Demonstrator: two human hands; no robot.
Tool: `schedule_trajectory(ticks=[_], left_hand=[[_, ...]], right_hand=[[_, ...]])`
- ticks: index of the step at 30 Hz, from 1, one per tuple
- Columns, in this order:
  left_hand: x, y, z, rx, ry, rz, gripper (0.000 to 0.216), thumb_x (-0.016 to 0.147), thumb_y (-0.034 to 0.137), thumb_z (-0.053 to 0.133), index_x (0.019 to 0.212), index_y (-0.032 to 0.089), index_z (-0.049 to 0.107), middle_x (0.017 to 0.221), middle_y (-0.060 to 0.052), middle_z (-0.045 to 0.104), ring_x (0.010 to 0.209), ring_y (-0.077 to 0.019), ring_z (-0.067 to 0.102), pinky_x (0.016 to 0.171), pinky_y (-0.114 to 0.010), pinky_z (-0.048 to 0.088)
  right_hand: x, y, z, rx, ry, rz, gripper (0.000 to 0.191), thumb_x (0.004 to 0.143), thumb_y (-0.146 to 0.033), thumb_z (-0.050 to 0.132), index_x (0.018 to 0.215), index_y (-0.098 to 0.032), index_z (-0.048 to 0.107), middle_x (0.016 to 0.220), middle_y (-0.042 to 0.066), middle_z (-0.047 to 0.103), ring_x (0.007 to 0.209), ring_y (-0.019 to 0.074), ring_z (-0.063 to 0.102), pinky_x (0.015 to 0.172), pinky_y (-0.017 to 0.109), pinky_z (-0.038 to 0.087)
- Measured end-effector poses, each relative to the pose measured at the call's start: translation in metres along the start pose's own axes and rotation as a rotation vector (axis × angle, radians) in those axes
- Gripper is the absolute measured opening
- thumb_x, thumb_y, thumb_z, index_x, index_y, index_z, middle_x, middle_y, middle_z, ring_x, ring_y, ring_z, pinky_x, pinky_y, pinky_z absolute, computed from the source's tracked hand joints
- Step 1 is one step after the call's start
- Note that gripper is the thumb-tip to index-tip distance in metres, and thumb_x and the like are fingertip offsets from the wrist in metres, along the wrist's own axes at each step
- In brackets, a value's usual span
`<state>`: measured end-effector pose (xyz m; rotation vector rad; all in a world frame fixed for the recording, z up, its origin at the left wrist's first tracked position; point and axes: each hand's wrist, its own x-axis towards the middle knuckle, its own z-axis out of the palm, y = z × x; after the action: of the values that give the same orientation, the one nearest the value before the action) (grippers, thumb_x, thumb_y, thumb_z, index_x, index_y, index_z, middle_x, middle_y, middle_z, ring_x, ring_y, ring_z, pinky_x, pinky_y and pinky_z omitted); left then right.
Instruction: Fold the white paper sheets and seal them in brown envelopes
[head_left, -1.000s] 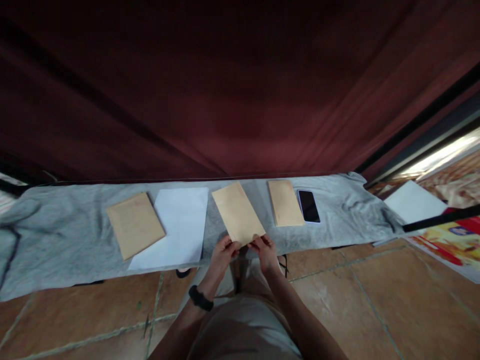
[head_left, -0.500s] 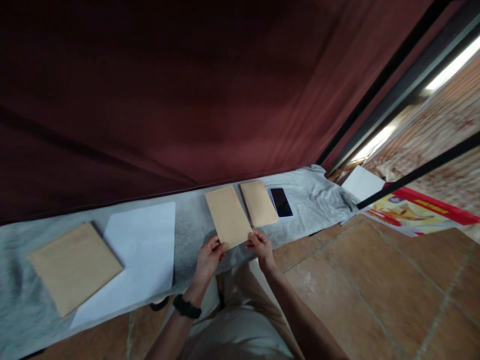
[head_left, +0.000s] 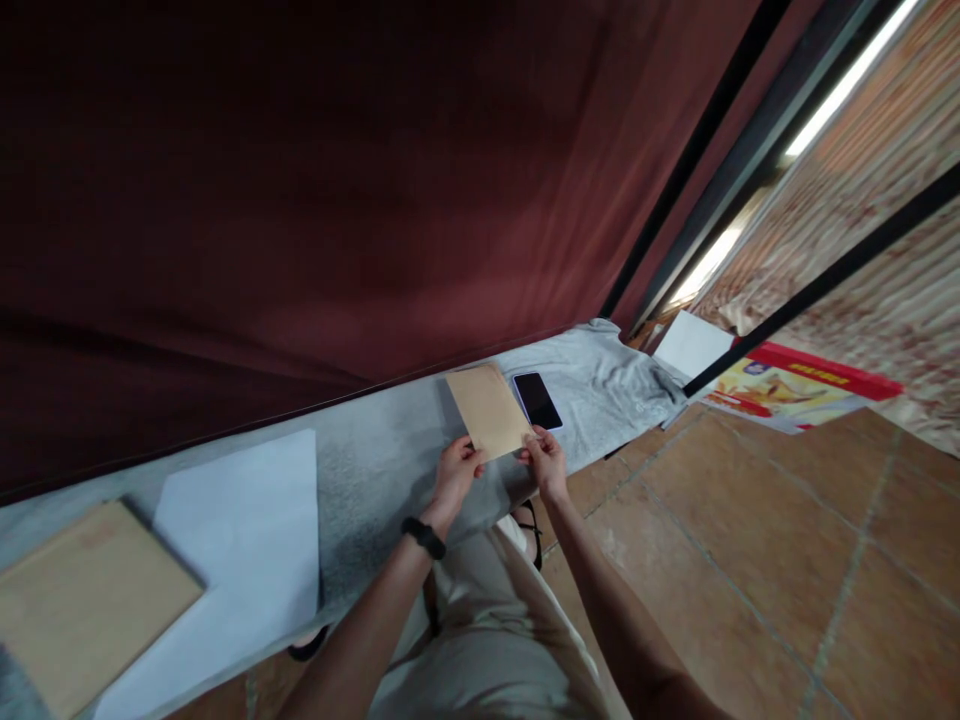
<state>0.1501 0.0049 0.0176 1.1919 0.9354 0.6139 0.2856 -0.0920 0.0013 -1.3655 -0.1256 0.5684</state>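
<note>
I hold a narrow brown envelope [head_left: 488,410] by its near end with both hands. My left hand [head_left: 455,470] pinches its near left corner and my right hand [head_left: 546,460] pinches its near right corner. The envelope lies over the grey cloth [head_left: 375,460], right where a second brown envelope lay, which is now hidden under it. A black phone [head_left: 536,400] lies just right of the envelope. A black band sits on my left wrist.
A white sheet [head_left: 232,540] and a large brown envelope [head_left: 82,600] lie on the cloth at the left. A dark red curtain [head_left: 337,180] hangs behind. A colourful box [head_left: 787,385] and white paper [head_left: 694,345] lie on the tiled floor at the right.
Both hands have carried the narrow envelope to the right, over the second envelope beside the phone. The camera has swung to the right, so the white sheet and big envelope shifted left.
</note>
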Motion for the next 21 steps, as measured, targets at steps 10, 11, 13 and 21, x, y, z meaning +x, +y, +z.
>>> schedule_trajectory(ticks=[10,11,13,21], left_hand=[[0.016,-0.008,0.006,0.050,0.037,0.003,0.029,0.066,0.026,0.076,0.092,0.015,0.067,0.056,0.004,0.061,0.045,-0.0100,0.055,0.047,-0.020,0.041],[0.016,-0.009,0.005,0.052,0.043,0.005,0.029,0.066,0.027,0.077,0.091,0.016,0.066,0.057,0.004,0.062,0.046,-0.0099,0.055,0.047,-0.020,0.041],[0.015,-0.010,0.005,0.056,0.057,0.009,0.029,0.066,0.028,0.078,0.089,0.017,0.065,0.058,0.003,0.063,0.047,-0.0100,0.056,0.048,-0.020,0.042],[0.016,-0.016,0.005,0.111,0.109,0.029,0.026,0.067,0.026,0.078,0.087,0.019,0.062,0.057,0.006,0.060,0.045,-0.0093,0.054,0.046,-0.019,0.039]], right_hand=[[0.010,0.013,-0.013,0.067,-0.016,0.108,0.057,0.057,-0.047,0.086,0.100,-0.017,0.065,0.065,-0.004,0.067,0.054,0.0129,0.064,0.051,0.024,0.057],[0.010,0.012,-0.012,0.068,-0.015,0.117,0.056,0.056,-0.046,0.086,0.099,-0.017,0.065,0.065,-0.003,0.068,0.054,0.0132,0.064,0.051,0.024,0.057],[0.010,0.011,-0.011,0.070,-0.011,0.131,0.052,0.056,-0.044,0.086,0.095,-0.017,0.065,0.065,-0.003,0.068,0.053,0.0133,0.063,0.050,0.024,0.057],[0.007,0.010,-0.009,0.065,0.007,0.138,0.046,0.059,-0.040,0.083,0.095,-0.018,0.064,0.061,-0.005,0.066,0.051,0.0131,0.062,0.049,0.024,0.056]])
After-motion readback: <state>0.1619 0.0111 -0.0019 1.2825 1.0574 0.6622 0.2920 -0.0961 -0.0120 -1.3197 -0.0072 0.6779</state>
